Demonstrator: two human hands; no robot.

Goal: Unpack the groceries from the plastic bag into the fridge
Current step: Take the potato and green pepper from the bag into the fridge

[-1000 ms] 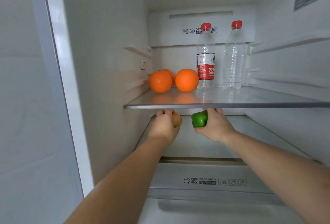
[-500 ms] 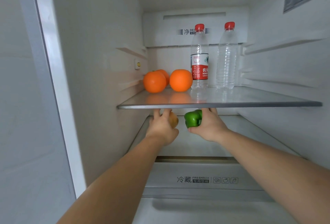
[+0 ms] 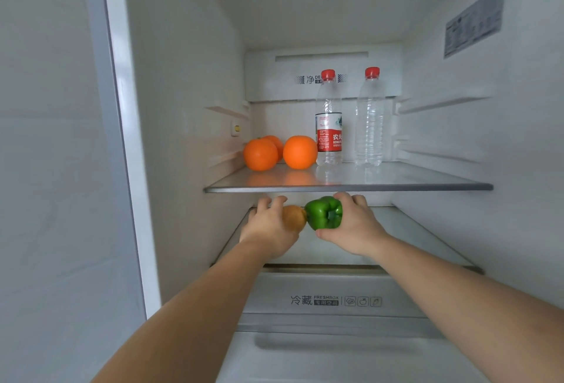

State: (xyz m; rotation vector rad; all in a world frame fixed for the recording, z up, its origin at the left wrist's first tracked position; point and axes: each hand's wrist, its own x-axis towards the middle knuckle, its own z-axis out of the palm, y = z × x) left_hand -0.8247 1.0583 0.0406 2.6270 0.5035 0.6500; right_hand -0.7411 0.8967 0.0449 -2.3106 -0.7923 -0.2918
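Your left hand [image 3: 270,225] is wrapped round a brownish potato-looking thing [image 3: 294,217] and your right hand [image 3: 355,227] grips the green pepper [image 3: 324,213], both under the glass shelf [image 3: 348,188], probably because the oranges [image 3: 300,152] and bottles [image 3: 328,120] already fill it.

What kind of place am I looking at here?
The inside of an open fridge, likely in a home kitchen: a glass shelf carries oranges and water bottles, with a crisper drawer marked FRESHBOX below.
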